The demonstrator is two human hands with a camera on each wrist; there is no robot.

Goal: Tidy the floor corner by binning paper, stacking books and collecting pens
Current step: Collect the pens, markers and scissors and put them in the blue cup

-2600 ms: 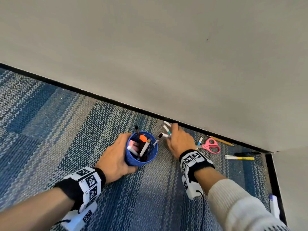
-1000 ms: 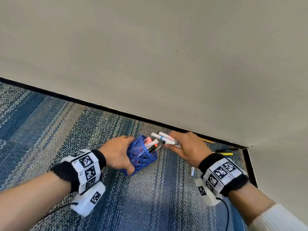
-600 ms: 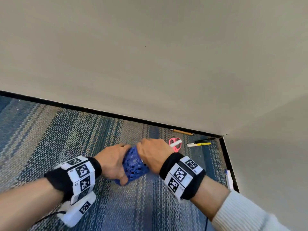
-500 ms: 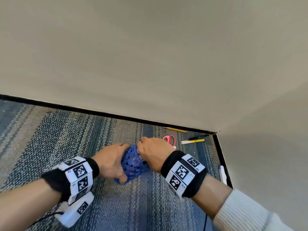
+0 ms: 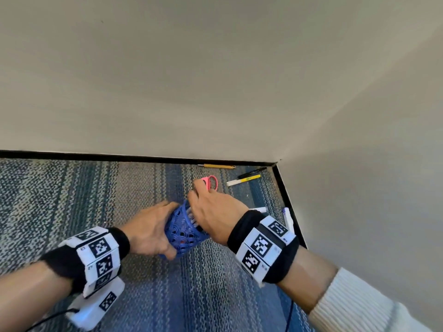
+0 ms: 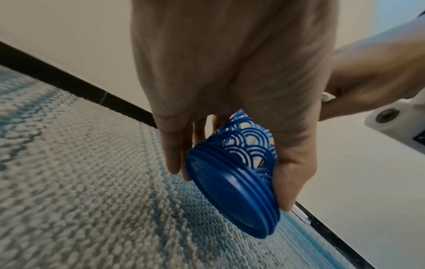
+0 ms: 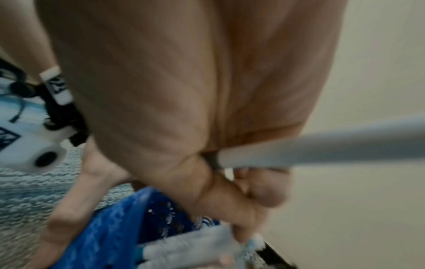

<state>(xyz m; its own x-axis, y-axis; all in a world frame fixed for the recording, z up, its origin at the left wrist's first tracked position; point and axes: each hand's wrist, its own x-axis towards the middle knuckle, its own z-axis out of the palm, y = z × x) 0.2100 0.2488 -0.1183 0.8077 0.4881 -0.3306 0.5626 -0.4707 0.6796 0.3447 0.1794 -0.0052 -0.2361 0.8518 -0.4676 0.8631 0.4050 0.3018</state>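
Pens going into the cup, several still lying on the floor

The left hand (image 5: 153, 230) is gripping the tilted blue cup (image 5: 183, 232); the right hand (image 5: 212, 212) is clutching white pens (image 7: 190, 243) at its mouth. Earlier upright, the cup is now tipping right. Far right, scissors (image 5: 211, 182) and loose pens (image 5: 243, 180) are waiting.

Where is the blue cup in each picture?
Head: the blue cup sits low in the middle, tipped, between the left hand and right hand.
Left wrist: lower right of middle, base toward the camera, gripped by the left hand.
Right wrist: bottom edge, left of middle, blurred.
Shared landmark: the black baseboard along the wall.
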